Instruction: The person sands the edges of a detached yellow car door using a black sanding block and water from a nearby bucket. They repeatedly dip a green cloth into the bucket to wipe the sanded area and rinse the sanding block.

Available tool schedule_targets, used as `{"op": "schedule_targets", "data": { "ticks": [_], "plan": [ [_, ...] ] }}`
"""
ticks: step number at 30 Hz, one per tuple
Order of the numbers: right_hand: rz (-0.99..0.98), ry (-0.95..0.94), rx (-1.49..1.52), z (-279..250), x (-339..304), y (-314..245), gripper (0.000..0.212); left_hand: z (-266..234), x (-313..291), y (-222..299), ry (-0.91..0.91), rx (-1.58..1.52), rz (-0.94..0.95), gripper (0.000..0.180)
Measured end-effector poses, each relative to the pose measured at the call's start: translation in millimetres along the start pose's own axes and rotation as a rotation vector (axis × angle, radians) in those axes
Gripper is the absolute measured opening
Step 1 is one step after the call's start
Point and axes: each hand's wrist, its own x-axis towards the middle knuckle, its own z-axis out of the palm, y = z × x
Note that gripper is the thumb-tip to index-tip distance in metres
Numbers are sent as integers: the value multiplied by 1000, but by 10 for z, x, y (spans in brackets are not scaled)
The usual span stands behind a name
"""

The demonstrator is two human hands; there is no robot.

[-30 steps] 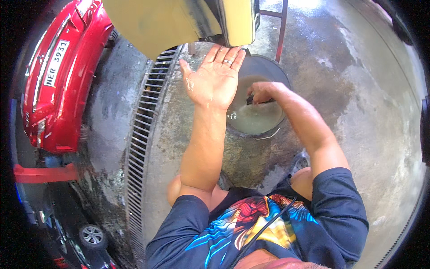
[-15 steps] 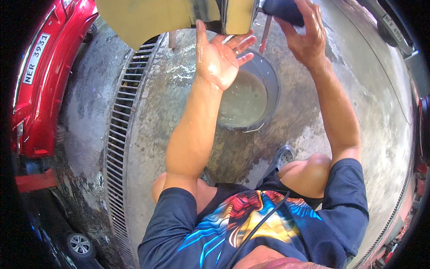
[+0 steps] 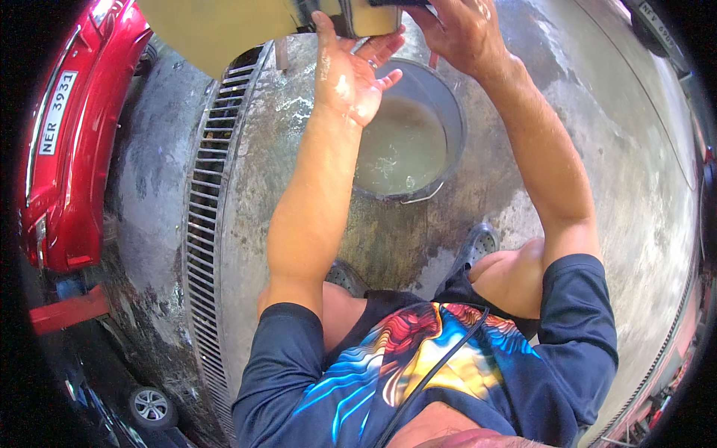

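Observation:
A yellowish car body panel [image 3: 224, 26] with dark patches hangs over the top of the view, its upper part cut off. Under its lower edge my left hand [image 3: 347, 86] is turned palm up, wet, with the thumb against the panel and the fingers spread along the edge, holding it from below. My right hand [image 3: 467, 37] is beside the panel's right end, fingers bent around a dark pad [image 3: 407, 2] that shows only as a thin strip at the top. Below both hands stands a grey bucket [image 3: 457, 127] of cloudy water.
To the left, a metal drain grating [image 3: 205, 201] runs along the wet concrete floor [image 3: 254, 194]. Beyond it is a red car [image 3: 78, 149], with a red beam [image 3: 71, 310] and a dark car's wheel [image 3: 151, 407] nearer. Another vehicle [image 3: 661, 30] is at the far right.
My right hand has moved left and up toward the panel with the dark pad, now mostly out of view. My left hand, the panel and the bucket appear slightly higher as the view shifts.

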Motion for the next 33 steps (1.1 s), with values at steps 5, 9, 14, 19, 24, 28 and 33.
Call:
{"op": "schedule_targets", "data": {
  "ticks": [5, 9, 14, 19, 24, 28, 33],
  "plan": [
    [-58, 98, 71, 49, -18, -64, 76, -35, 55, -49, 47, 30, 21, 89],
    [-99, 106, 65, 56, -50, -83, 80, -78, 66, -85, -30, 27, 63, 87],
    [-19, 47, -1, 114, -118, -79, 89, -104, 99, -71, -41, 9, 34, 88],
    [-52, 99, 0, 151, -171, -156, 88, -76, 71, -107, -25, 14, 71, 86],
    [-46, 97, -9, 72, -92, -200, 81, -100, 53, -67, -61, 48, 53, 85],
    [-49, 21, -59, 22, -49, -277, 68, -106, 72, -78, -60, 55, 75, 83],
    [-62, 107, -37, 95, -83, -267, 70, -119, 79, -75, -43, 73, 73, 81]
  ]
}}
